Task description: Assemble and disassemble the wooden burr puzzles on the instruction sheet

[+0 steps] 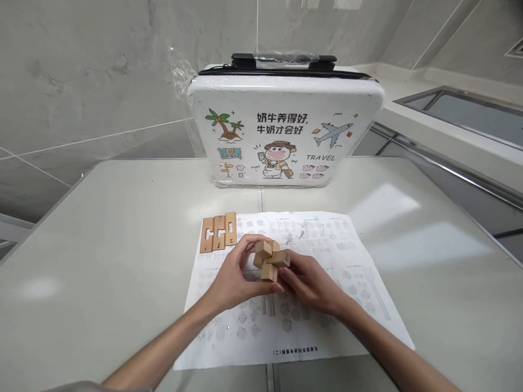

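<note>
Over the middle of a broad, glossy, pale grey table [81, 245], I see a person's two bare hands meeting around a light-brown wooden cluster [271, 261] of interlocked square bars, their blunt ends jutting out several ways. The left hand [235, 277] is clamped on its left side, with the thumb stretched along the near edge; the right hand [312, 280] grips it from the right, some fingers hidden beneath. Below lies a large white paper sheet [220, 348] printed with small grey diagrams; I cannot tell whether the cluster touches it. At the sheet's far left corner, three flat brown wooden strips [218, 233] with cut-out slots lie side by side, numbered 1, 3 and 2 from left to right. Farther back stands a white, plastic-wrapped case [286, 130] with cartoon travel drawings.
</note>
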Demonstrator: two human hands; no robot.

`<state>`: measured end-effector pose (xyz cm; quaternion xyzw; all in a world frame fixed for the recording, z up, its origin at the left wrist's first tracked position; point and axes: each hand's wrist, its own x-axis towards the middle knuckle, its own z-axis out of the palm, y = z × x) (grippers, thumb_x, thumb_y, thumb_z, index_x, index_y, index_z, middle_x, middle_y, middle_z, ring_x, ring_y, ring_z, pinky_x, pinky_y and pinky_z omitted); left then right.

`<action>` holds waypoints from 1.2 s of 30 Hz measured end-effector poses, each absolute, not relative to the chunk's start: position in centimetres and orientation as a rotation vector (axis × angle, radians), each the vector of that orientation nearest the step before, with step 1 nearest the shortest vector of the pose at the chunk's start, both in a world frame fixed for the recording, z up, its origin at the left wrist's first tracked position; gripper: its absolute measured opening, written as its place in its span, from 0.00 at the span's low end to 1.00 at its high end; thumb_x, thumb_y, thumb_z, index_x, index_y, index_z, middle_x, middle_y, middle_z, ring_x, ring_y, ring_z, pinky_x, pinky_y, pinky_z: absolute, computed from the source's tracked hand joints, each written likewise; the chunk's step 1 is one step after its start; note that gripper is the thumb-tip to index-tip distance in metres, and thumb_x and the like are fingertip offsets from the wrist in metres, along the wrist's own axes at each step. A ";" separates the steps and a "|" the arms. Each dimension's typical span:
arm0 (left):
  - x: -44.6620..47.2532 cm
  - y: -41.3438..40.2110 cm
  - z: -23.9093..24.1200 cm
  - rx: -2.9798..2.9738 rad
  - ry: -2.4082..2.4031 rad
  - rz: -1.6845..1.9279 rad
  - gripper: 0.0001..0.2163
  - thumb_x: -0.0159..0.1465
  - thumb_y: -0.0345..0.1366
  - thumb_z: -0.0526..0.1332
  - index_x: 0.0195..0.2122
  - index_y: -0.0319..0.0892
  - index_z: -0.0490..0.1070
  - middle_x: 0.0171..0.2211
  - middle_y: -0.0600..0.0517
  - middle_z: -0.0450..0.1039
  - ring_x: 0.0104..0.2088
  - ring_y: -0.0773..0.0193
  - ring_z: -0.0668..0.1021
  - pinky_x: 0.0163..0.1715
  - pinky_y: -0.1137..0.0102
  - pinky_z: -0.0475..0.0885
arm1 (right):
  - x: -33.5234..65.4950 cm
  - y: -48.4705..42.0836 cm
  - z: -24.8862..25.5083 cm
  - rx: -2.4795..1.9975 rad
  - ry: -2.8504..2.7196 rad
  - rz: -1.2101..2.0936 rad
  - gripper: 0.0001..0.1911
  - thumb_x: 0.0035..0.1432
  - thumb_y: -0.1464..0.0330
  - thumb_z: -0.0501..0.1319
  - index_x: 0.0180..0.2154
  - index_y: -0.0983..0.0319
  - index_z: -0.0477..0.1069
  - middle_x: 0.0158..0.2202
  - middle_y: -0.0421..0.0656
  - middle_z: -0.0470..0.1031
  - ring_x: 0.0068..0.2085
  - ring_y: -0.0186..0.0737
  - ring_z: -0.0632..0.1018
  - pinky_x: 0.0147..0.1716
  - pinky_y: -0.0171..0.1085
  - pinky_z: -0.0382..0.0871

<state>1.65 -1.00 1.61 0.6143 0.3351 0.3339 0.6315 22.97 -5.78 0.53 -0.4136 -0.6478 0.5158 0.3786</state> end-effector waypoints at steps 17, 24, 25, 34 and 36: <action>1.7 -1.1 0.6 1.383 0.870 0.832 0.33 0.52 0.36 0.83 0.55 0.51 0.70 0.52 0.48 0.77 0.54 0.51 0.78 0.51 0.61 0.72 | 23.0 -5.4 0.7 -0.780 -1.276 1.731 0.21 0.74 0.58 0.63 0.64 0.52 0.66 0.42 0.41 0.77 0.36 0.38 0.80 0.36 0.39 0.81; 1.9 -1.0 0.5 1.343 0.862 0.893 0.33 0.51 0.37 0.83 0.55 0.50 0.71 0.53 0.48 0.76 0.56 0.50 0.78 0.54 0.60 0.72 | 22.6 -5.7 0.0 -1.026 -1.333 1.400 0.18 0.75 0.58 0.61 0.61 0.53 0.71 0.34 0.40 0.80 0.29 0.37 0.81 0.26 0.37 0.78; 2.0 -0.9 0.6 1.323 0.853 0.912 0.32 0.51 0.37 0.83 0.55 0.49 0.71 0.53 0.47 0.76 0.57 0.51 0.78 0.56 0.59 0.72 | 22.6 -5.7 -0.1 -1.060 -1.345 1.333 0.17 0.74 0.59 0.61 0.60 0.53 0.72 0.34 0.40 0.80 0.29 0.38 0.82 0.25 0.36 0.77; 2.2 -0.3 1.2 1.134 0.804 0.950 0.33 0.51 0.43 0.83 0.55 0.46 0.72 0.54 0.44 0.78 0.60 0.49 0.78 0.64 0.54 0.71 | 22.5 -5.8 0.4 -1.141 -1.526 1.035 0.11 0.72 0.65 0.63 0.54 0.56 0.75 0.44 0.45 0.84 0.31 0.39 0.84 0.30 0.40 0.79; 2.2 -0.3 1.3 1.127 0.806 0.947 0.34 0.50 0.44 0.83 0.55 0.46 0.72 0.55 0.43 0.77 0.61 0.48 0.78 0.64 0.54 0.71 | 22.5 -5.8 0.4 -1.155 -1.569 0.968 0.10 0.72 0.66 0.63 0.53 0.56 0.75 0.45 0.46 0.84 0.32 0.38 0.83 0.31 0.40 0.79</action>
